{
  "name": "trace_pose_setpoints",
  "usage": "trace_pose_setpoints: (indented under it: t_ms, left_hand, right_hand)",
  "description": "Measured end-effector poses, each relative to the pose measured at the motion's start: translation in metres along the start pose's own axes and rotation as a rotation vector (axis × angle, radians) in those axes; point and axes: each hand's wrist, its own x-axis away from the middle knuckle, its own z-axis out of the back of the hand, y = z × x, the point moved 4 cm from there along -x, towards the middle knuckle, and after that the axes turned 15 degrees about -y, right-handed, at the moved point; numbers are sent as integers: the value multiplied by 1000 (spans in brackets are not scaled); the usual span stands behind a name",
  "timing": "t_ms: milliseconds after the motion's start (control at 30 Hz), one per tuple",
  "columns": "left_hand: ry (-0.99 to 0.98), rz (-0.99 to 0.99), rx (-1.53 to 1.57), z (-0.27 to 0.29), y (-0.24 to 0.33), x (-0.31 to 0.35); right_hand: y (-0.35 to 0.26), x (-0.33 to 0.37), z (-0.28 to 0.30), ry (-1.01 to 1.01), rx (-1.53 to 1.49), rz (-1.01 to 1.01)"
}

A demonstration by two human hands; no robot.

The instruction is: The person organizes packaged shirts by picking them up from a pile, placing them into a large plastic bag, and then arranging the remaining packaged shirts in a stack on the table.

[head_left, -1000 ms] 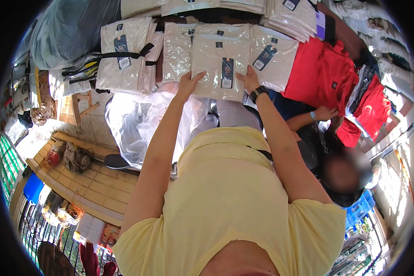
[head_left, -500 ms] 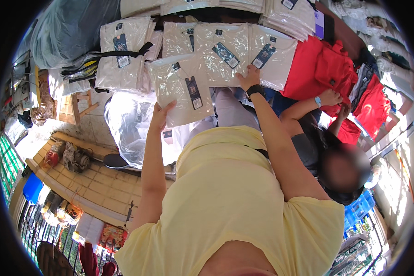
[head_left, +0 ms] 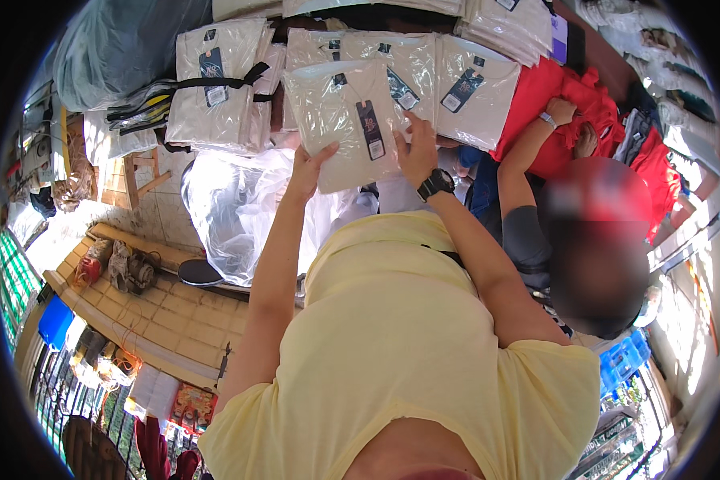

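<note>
My left hand (head_left: 309, 170) grips the lower left corner of a cream folded garment (head_left: 328, 120) in a clear plastic bag, its thumb on top. A dark hang tag (head_left: 370, 130) lies on that garment. At the package's right edge is my right hand (head_left: 418, 152), wearing a black watch, its thumb and fingers apart; whether it touches the edge I cannot tell. Behind the held package lie more bagged cream garments, partly covered by it, and another bagged garment (head_left: 476, 100) rests to their right.
At left is a bagged stack (head_left: 192, 120) tied with a black strap. Another person's hand (head_left: 560, 112) rests on red garments (head_left: 536, 92) at right, close to my right arm. Clear plastic sheeting (head_left: 232, 212) hangs below the stacks. A wooden stool (head_left: 124, 184) stands at left.
My left hand has carried the bagged garment rightward and slightly up. My right hand has moved back from the neighbouring packages to its right edge. The other person has leaned in over the red garments.
</note>
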Motion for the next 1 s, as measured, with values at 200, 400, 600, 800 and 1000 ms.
trace_pose_setpoints:
  t_ms: [200,400,600,800,1000]
  left_hand:
    - [60,-91,-117,-31,-3,-28]
    - [132,-121,-167,-31,-15,-41]
    - [155,-139,-161,-21,-26,-40]
    - [177,-123,-182,-15,-35,-42]
    - [191,-141,-238,-21,-37,-42]
  right_hand:
    - [-40,28,-2,-365,-111,-215]
    - [-6,34,-29,-475,-103,-308]
    - [9,30,-42,-524,-132,-322]
    - [17,18,-49,-533,-109,-342]
    - [19,12,-47,-552,-88,-351]
